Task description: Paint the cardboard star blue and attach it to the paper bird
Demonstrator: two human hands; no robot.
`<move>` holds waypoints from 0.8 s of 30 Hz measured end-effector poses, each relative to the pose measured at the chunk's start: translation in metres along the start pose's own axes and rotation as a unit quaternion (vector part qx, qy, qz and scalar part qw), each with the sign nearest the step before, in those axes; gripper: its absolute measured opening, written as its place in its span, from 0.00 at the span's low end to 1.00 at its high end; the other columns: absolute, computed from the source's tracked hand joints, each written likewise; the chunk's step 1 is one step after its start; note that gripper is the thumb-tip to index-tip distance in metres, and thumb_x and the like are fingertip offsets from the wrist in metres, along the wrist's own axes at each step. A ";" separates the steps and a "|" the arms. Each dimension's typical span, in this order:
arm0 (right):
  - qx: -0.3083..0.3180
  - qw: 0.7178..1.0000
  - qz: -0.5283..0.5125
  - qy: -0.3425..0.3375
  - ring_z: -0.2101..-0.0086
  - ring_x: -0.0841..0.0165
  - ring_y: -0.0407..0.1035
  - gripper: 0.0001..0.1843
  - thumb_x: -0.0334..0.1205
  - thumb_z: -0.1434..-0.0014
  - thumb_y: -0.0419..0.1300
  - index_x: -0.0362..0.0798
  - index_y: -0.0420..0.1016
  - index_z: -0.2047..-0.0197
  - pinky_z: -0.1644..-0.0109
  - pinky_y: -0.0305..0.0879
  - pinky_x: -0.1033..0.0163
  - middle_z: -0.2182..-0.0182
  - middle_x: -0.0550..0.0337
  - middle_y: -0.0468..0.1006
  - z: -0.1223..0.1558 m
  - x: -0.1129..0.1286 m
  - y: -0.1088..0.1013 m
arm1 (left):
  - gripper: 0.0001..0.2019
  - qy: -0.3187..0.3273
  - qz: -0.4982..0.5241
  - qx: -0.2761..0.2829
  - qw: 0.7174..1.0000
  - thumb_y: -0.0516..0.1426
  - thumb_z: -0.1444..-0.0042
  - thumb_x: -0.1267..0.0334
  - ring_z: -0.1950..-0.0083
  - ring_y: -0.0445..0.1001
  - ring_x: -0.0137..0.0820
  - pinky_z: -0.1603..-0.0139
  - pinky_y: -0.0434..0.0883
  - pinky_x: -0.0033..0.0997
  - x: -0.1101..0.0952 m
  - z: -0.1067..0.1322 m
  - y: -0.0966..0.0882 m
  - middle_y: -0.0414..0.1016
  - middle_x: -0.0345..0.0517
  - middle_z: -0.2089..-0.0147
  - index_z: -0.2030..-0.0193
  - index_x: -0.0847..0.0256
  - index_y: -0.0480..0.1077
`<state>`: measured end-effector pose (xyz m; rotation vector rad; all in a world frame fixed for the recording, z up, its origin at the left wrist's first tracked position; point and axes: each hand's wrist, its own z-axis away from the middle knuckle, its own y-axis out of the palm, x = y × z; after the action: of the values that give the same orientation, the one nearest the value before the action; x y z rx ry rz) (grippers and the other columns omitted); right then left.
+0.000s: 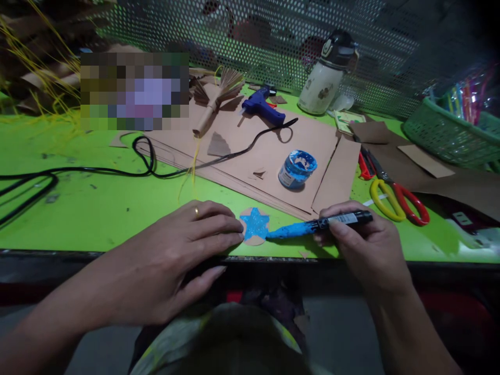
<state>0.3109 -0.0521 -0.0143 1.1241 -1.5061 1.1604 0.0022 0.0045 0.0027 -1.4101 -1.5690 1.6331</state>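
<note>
A round brown paper disc [257, 240] lies near the front edge of the green table, with a blue star [255, 224] painted on it. The fingertips of my left hand [195, 237] rest on the disc's left side, fingers stretched out and thumb apart. In my right hand [363, 242] is a black marker [344, 219] whose front half is coated in blue paint. Its tip touches the right side of the disc, by the star's edge. Behind them, an open jar of blue paint [295, 174] stands on stacked brown paper sheets [242, 177].
A blue glue gun [263, 107] and a pleated paper piece [214, 104] lie on the sheets. A black cord [97, 169] crosses the left side. Scissors [390, 195], a bottle [322, 78] and a green basket [449, 133] are to the right. Perforated metal [253, 41] backs the table.
</note>
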 end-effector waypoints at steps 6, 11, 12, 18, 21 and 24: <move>0.025 1.000 0.005 0.002 0.73 0.74 0.79 0.06 0.36 0.42 0.69 0.55 0.81 0.60 0.66 0.77 0.73 0.72 0.67 0.82 -0.004 0.004 0.004 | 0.24 -0.003 -0.003 -0.003 1.000 0.56 0.39 0.66 0.34 0.63 0.45 0.36 0.67 0.48 0.001 0.000 0.001 0.70 0.51 0.37 0.35 0.57 0.65; 0.011 1.000 0.000 0.005 0.76 0.75 0.77 0.03 0.37 0.42 0.69 0.53 0.81 0.63 0.70 0.75 0.74 0.73 0.66 0.81 -0.003 0.002 0.002 | 0.23 0.001 -0.005 -0.005 1.000 0.55 0.38 0.67 0.34 0.63 0.44 0.37 0.67 0.47 0.000 -0.001 0.000 0.70 0.52 0.37 0.36 0.59 0.65; -0.003 1.000 -0.009 0.007 0.76 0.75 0.76 0.03 0.38 0.42 0.69 0.53 0.81 0.63 0.71 0.74 0.74 0.74 0.66 0.80 -0.002 0.001 0.002 | 0.23 0.003 -0.005 -0.005 1.000 0.55 0.38 0.67 0.35 0.62 0.44 0.37 0.67 0.47 0.000 -0.001 0.000 0.70 0.52 0.37 0.36 0.59 0.65; -0.044 0.995 -0.086 0.017 0.75 0.72 0.76 0.04 0.41 0.43 0.69 0.54 0.81 0.64 0.70 0.75 0.70 0.76 0.65 0.79 -0.001 -0.001 0.002 | 0.23 0.000 -0.002 0.001 1.000 0.55 0.39 0.67 0.34 0.62 0.44 0.37 0.68 0.47 0.000 -0.001 0.001 0.70 0.51 0.37 0.36 0.58 0.65; -0.058 0.993 -0.102 0.021 0.75 0.72 0.75 0.03 0.40 0.42 0.69 0.53 0.81 0.64 0.70 0.74 0.69 0.75 0.65 0.78 -0.003 -0.001 0.004 | 0.23 -0.003 0.004 -0.001 1.000 0.56 0.39 0.67 0.35 0.63 0.44 0.37 0.68 0.46 0.000 -0.001 0.000 0.70 0.51 0.38 0.37 0.58 0.65; -0.065 0.993 -0.097 0.028 0.74 0.73 0.74 0.02 0.39 0.41 0.68 0.52 0.80 0.63 0.69 0.74 0.69 0.74 0.65 0.79 -0.004 -0.003 0.005 | 0.23 -0.001 0.003 -0.004 1.000 0.56 0.40 0.67 0.35 0.63 0.43 0.37 0.68 0.45 0.000 -0.001 -0.001 0.70 0.51 0.38 0.37 0.57 0.66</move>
<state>0.3068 -0.0469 -0.0170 1.1123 -1.3755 0.9417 0.0029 0.0049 0.0039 -1.4180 -1.5750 1.6347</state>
